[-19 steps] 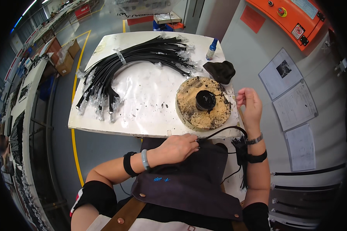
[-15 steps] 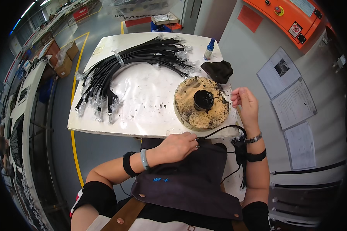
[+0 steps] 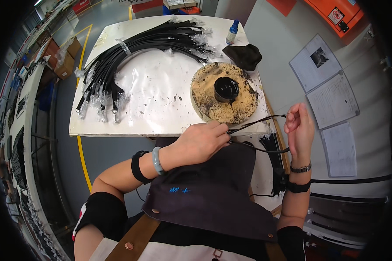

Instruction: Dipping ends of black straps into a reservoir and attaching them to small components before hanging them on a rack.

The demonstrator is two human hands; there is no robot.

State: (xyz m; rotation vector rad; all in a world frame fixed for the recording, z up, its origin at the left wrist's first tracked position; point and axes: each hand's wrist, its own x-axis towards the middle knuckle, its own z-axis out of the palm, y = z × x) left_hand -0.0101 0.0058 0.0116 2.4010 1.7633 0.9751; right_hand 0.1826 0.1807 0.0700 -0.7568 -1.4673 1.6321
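My left hand [image 3: 207, 140] is closed on the end of a thin black strap [image 3: 259, 148] at the table's front edge. From there the strap loops right, toward my right wrist. My right hand [image 3: 299, 128] is raised right of the table, fingers curled in a pinch on a thin stick, mostly hidden. A dark strand between the hands reaches its fingertips; whether it is strap or stick I cannot make out. Beyond them a small black pot [image 3: 226, 89] of glossy black liquid stands on a round, stained tan block [image 3: 200, 98].
A tied bundle of black straps [image 3: 113, 65] with plastic-wrapped ends curves across the white table [image 3: 154, 102]. A blue bottle [image 3: 232, 32] and a crumpled dark cloth [image 3: 244, 56] lie behind the block. Papers [image 3: 333, 100] hang at right; more straps [image 3: 272, 152] hang by my right forearm.
My right hand has drawn the thin stick away from the black pot, down and right toward the strap. The left hand keeps its grip. The view has tipped down.
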